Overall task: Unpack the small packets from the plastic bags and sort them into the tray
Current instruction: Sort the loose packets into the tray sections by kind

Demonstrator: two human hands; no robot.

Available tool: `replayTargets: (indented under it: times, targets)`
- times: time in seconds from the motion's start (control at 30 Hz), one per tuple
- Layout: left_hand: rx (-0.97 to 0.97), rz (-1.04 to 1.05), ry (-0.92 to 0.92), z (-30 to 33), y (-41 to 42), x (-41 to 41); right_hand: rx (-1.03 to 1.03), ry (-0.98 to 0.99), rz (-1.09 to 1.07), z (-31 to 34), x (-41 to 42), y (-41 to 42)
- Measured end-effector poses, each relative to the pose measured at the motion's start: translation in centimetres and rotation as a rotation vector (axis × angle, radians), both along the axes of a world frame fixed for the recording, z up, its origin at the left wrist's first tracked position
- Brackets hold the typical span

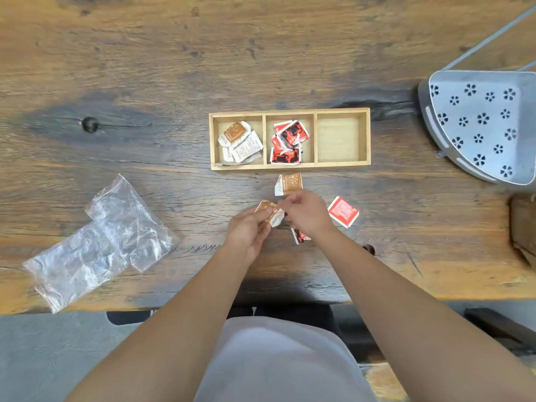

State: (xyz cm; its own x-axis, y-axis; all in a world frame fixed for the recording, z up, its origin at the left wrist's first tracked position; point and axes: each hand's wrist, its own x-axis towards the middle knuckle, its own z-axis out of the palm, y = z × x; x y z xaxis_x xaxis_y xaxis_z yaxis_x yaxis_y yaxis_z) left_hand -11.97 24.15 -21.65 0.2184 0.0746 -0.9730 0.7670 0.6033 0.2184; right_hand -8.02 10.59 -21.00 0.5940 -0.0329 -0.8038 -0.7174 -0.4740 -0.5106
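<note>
— Looking down at the wooden table (145, 68), what are the two hands doing?

— Both meet just in front of the tray. The left hand (248, 232) pinches a brown-and-white packet (271, 213) between thumb and fingers, and the right hand (306, 214) has its fingertips closed on the same packet from the other side (so the packet is held up between the two of them, off the wood).

— And the tray itself?

— The wooden tray (290, 167) lies across the middle of the table, with three compartments. The left one holds brown and white packets (239, 142), the middle one holds red-and-black packets (288, 142), and the right one (339, 139) shows only its bare floor.

— Anything loose on the table?

— Another brown packet (288, 183) lies between the tray and the hands, just beyond the right hand's knuckles. A red packet (343, 211) sits to the right of the right hand, close beside it. A red-and-black packet (300, 236) peeks out from under the right wrist (mostly hidden).

— The bags?

— Clear plastic bags (101, 242) lie crumpled and flat at the left, well apart from the hands. A grey perforated metal chair seat (478, 123) stands at the far right.
</note>
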Motion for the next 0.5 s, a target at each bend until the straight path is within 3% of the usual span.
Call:
replayTargets:
  times: [0.1, 0.17, 0.27, 0.37, 0.5]
  targets:
    - [0.136, -0.114, -0.025, 0.0, 0.5, 0.8, -0.268, -0.356, 0.263, -0.6, 0.7, 0.1]
    - [0.159, -0.161, -0.054, 0.0, 1.1, 1.3, -0.368, -0.475, 0.471, -1.2, 1.3, 0.1]
    - [0.179, -0.227, -0.08, 0.4, 2.2, 2.2, -0.468, -0.45, 0.641, -2.1, 1.6, 0.2]
    - [0.185, -0.275, -0.115, 1.2, 2.9, 2.9, -0.46, -0.302, 0.546, -1.9, 1.7, 0.3]
    - [0.215, -0.375, -0.272, 3.4, 3.6, 3.9, -0.296, -0.183, 0.445, -1.4, 2.4, 0.5]
